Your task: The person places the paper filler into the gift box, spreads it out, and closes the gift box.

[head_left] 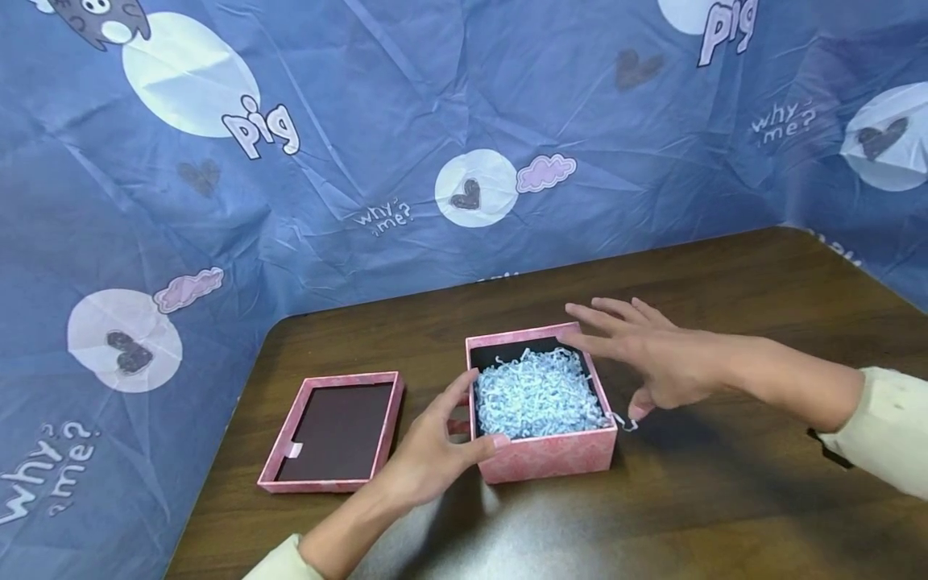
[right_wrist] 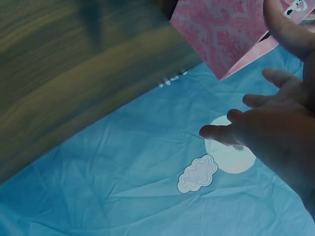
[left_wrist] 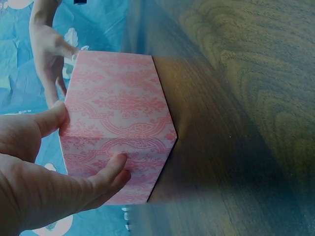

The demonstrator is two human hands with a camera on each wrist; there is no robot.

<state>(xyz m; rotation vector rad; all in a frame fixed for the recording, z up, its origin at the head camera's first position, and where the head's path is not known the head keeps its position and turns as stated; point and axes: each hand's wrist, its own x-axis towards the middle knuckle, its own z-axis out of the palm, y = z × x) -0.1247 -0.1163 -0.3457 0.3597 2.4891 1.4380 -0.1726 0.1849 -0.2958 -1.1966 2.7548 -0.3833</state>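
Note:
An open pink patterned box (head_left: pixel 551 455) stands on the dark wooden table (head_left: pixel 725 483), filled with pale blue shredded paper (head_left: pixel 536 395). My left hand (head_left: pixel 478 412) grips its near left corner, thumb on the front rim and index finger along the left wall. The left wrist view shows that grip (left_wrist: pixel 88 138) on the box's wall (left_wrist: pixel 128 103). My right hand (head_left: pixel 623 354) hovers over the box's right edge, fingers spread and holding nothing. The right wrist view shows those spread fingers (right_wrist: pixel 221 132) and the box (right_wrist: pixel 221 29).
The box's pink lid (head_left: pixel 279 463) lies upside down to the left, dark inside showing. A stray paper strand (head_left: pixel 627 423) lies by the box's right wall. A blue printed cloth (head_left: pixel 362 145) hangs behind and around the table.

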